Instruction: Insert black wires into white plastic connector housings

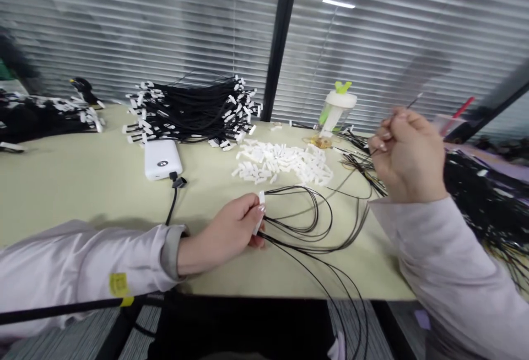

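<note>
My left hand [231, 227] rests on the pale table near its front edge and pinches a small white connector [260, 205] from which several thin black wires [314, 222] loop out to the right and hang over the edge. My right hand [407, 156] is raised at the right, fingers closed on the tip of one thin black wire [413, 102] that points up and right. A pile of loose white connectors [285, 162] lies on the table between and beyond the two hands.
A stack of finished black wire bundles with white ends [192, 111] sits at the back. A white power bank [162, 159] with a black cable lies left of centre. A clear bottle with a green lid [335, 109] stands at the back right. More black wires [483, 194] are heaped at the right.
</note>
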A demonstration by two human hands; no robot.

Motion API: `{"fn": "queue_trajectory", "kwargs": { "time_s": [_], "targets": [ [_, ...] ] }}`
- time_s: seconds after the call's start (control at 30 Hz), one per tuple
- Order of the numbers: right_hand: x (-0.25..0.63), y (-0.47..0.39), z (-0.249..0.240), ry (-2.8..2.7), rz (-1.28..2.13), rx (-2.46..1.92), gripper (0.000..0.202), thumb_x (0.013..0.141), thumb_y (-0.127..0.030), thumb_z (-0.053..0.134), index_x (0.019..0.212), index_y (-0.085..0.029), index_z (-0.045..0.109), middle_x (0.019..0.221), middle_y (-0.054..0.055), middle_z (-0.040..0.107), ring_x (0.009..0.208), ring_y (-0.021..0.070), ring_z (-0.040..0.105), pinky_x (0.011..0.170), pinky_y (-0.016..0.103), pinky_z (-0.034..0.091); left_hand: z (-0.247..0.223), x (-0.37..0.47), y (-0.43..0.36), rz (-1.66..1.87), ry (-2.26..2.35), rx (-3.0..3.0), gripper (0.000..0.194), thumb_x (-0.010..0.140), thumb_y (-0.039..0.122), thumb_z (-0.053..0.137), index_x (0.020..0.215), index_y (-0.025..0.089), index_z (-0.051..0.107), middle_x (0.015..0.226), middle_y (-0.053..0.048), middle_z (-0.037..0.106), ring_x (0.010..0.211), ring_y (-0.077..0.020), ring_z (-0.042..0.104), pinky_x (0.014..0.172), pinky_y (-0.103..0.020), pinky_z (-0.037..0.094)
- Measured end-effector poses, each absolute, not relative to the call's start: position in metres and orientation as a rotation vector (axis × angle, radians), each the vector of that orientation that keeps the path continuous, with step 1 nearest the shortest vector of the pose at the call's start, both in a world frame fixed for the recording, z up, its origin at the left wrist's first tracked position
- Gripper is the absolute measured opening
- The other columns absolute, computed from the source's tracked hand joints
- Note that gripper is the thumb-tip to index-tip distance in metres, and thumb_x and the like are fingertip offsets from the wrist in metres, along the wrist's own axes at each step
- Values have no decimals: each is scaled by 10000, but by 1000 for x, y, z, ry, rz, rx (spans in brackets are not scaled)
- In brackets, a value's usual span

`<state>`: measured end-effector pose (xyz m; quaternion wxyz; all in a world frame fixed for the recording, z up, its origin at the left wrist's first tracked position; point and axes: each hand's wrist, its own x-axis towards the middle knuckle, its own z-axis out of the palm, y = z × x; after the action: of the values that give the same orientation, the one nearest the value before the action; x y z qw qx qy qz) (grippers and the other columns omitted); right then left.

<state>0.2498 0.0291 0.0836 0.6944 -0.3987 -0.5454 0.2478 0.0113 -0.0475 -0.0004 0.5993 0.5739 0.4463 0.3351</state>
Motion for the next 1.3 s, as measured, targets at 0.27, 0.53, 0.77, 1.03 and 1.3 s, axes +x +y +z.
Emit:
{"fn": "queue_trajectory", "kwargs": {
  "time_s": [0.27,0.53,0.77,1.03,1.3],
  "targets": [
    [195,-10,38,-1944,721,-1072,62,719,-242,584,694,-186,589,625,-11,572,558,88,493,508,218,376,-1,11,-44,771,969,1298,228,833,374,389,702,187,376,629,59,444,490,-72,517,502,-228,450],
    [192,-16,29,-2268,409,-1079,123,798,-201,485,688,-176,536,616,-22,536,572,76,466,545,209,350,3,8,-43,692,910,1308,200,845,364,368,760,188,405,685,38,429,582,-83,483,590,-256,490],
    [190,-18,26,-2352,426,-1050,109,806,-195,477,729,-187,554,655,-5,561,635,102,494,585,226,361,0,10,-41,635,938,1366,212,842,371,362,765,189,438,659,31,434,565,-94,481,546,-238,490],
    [190,-19,31,-2358,458,-1056,113,799,-170,470,711,-179,541,626,-17,543,603,85,481,566,210,345,0,10,-41,634,922,1377,192,849,353,351,776,192,427,680,26,436,584,-92,476,553,-233,501],
    [192,-19,33,-2440,539,-1024,116,807,-158,458,718,-180,529,644,-25,538,593,73,461,570,204,335,2,11,-42,607,935,1447,191,855,326,336,772,190,442,687,31,426,575,-84,482,546,-225,508]
  ]
}}
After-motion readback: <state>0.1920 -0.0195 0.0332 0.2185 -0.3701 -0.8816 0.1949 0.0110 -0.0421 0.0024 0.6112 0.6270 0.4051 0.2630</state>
